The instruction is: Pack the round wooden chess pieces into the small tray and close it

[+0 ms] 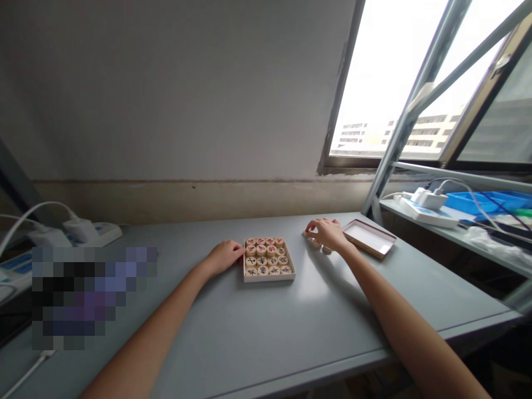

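An open box [269, 279] of round wooden Chinese chess pieces [272, 261] sits on the grey table, some marked in red at the back, others in black at the front. My left hand [226, 257] is at the box's left side, its fingers closed against the wall. To the right of the box, my right hand [327, 234] reaches down with thumb and fingers pinched on a chess piece [305, 233]. A few loose chess pieces [327, 249] lie beneath that hand, partly hidden by it.
The box's lid [369, 238] lies upturned right of my right hand. Power strips with plugs stand at left [102, 231] and right [430, 211]. A blue tray [465, 202] is on the right-hand shelf. A metal post [390, 160] rises at the table's back right corner. A pixelated patch covers something at left.
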Motion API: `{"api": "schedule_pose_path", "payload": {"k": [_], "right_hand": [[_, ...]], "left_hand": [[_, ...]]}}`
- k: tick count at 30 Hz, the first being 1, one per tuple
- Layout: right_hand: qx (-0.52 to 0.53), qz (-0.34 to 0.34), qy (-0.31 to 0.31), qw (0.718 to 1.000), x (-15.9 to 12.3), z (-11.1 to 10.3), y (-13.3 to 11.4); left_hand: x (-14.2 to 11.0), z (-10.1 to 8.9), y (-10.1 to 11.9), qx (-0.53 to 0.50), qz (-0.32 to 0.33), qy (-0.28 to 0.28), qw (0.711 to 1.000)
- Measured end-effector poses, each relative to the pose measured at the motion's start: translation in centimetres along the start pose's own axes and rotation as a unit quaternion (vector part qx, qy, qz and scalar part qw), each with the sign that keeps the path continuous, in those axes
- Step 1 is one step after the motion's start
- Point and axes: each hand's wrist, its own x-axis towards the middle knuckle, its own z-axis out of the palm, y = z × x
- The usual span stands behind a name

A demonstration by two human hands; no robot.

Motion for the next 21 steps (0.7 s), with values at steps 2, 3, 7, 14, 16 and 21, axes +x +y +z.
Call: {"api": "schedule_pose_path", "payload": {"k": [2,3,7,14,16,21], "right_hand": [[0.016,-0.009,-0.012,1.000,-0.1,-0.6,-0.5],[0.033,-0.018,-0.020,0.999,-0.2,-0.9,-0.7],[0.166,-0.091,-0.038,0.981,-0.7,-2.2,-1.8],[0.215,-0.231,-0.035,0.948,-1.9,-2.7,-4.7],[0.197,-0.235,-0.028,0.952,-2.0,-2.3,-5.1],[0.190,-0.229,-0.032,0.954,-2.0,-1.8,-5.5]], "left_hand": [[0.0,0.0,0.0,-0.003,0.000,0.001,1.000],[-0.1,-0.1,0.0,-0.002,0.000,0.000,1.000],[-0.1,-0.1,0.1,0.001,0.000,0.000,1.000],[-0.3,-0.2,0.4,0.003,0.001,-0.009,1.000],[-0.3,-0.2,0.4,0.004,0.002,-0.010,1.000],[-0.2,-0.1,0.3,-0.006,0.009,-0.010,1.000]]}}
